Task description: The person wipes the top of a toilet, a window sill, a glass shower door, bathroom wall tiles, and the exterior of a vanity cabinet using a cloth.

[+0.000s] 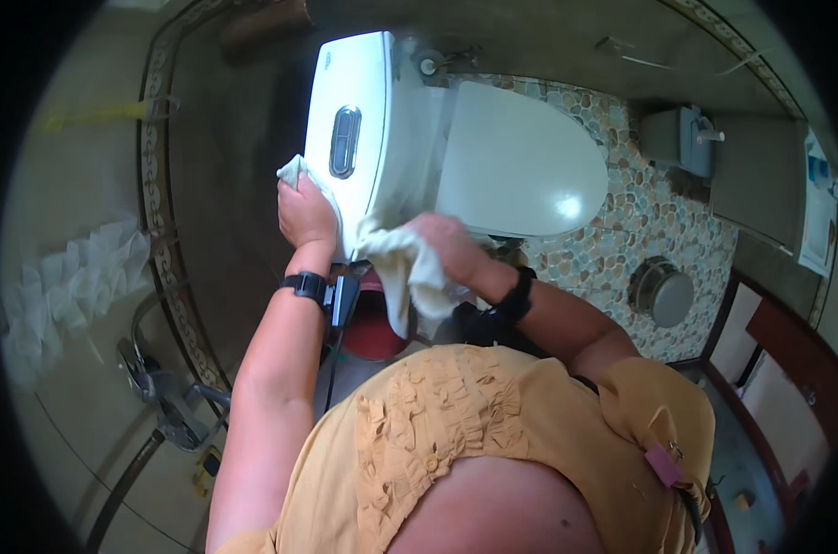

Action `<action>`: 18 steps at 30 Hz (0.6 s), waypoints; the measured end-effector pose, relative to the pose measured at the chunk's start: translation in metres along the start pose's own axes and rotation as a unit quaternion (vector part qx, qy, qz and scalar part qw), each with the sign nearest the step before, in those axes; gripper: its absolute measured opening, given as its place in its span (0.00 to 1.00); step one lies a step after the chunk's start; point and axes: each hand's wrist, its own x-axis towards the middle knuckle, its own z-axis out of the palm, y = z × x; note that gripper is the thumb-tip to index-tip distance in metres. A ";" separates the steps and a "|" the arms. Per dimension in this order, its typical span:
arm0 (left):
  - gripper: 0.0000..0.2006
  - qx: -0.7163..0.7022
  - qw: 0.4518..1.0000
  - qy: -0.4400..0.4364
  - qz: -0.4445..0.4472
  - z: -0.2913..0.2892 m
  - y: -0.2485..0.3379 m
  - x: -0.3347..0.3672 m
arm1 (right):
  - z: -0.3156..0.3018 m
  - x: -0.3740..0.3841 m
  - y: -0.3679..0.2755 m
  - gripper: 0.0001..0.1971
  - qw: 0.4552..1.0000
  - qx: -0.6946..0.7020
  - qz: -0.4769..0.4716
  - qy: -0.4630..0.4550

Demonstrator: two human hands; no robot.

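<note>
This was a bathroom, shown by a glossy white box-shaped toilet cistern [371,129], a rounded white toilet lid [522,162], a multicoloured pebble-patterned floor [590,268] and silvery metal wall tap fittings [174,406]

I wear a mustard-yellow top [553,406] with front ruffles [456,392], a pink tag [663,468] at right, and black wristbands [305,284], the left bearing a box [344,301].

A pebble-patterned floor [580,282] adjoins a dark wall [539,42].

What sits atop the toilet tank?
A flush button. The left hand and right hand hold pale cloth at the near end of the tank, hiding the surface beneath.
</note>
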 end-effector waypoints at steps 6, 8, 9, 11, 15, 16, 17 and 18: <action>0.21 -0.002 1.000 -0.011 0.014 0.004 -0.005 -0.001 | -0.030 0.072 -0.008 0.18 0.876 0.460 0.018 0.143; 0.21 -0.031 0.999 -0.009 0.035 0.009 -0.005 0.000 | -0.022 0.110 -0.009 0.24 0.950 0.216 -0.100 0.202; 0.21 -0.028 0.999 -0.012 0.036 0.012 -0.008 0.003 | -0.020 0.126 -0.004 0.29 0.961 -0.017 -0.145 0.233; 0.21 -0.037 0.999 -0.012 0.030 0.007 -0.005 0.002 | -0.011 0.143 -0.007 0.32 0.951 -0.133 -0.167 0.224; 0.19 -0.075 0.996 -0.010 0.043 0.004 -0.014 0.009 | -0.023 0.183 0.017 0.32 0.949 -0.078 -0.223 0.209; 0.19 -0.075 0.996 -0.015 0.041 0.005 -0.012 0.008 | -0.033 0.197 0.036 0.32 0.968 0.029 -0.152 0.195; 0.19 -0.083 0.995 -0.021 0.048 0.006 -0.007 0.008 | -0.047 0.211 0.053 0.32 0.969 0.027 -0.149 0.196; 0.18 -0.090 0.994 -0.025 0.054 0.008 -0.005 0.007 | -0.064 0.224 0.074 0.30 0.949 -0.040 -0.239 0.201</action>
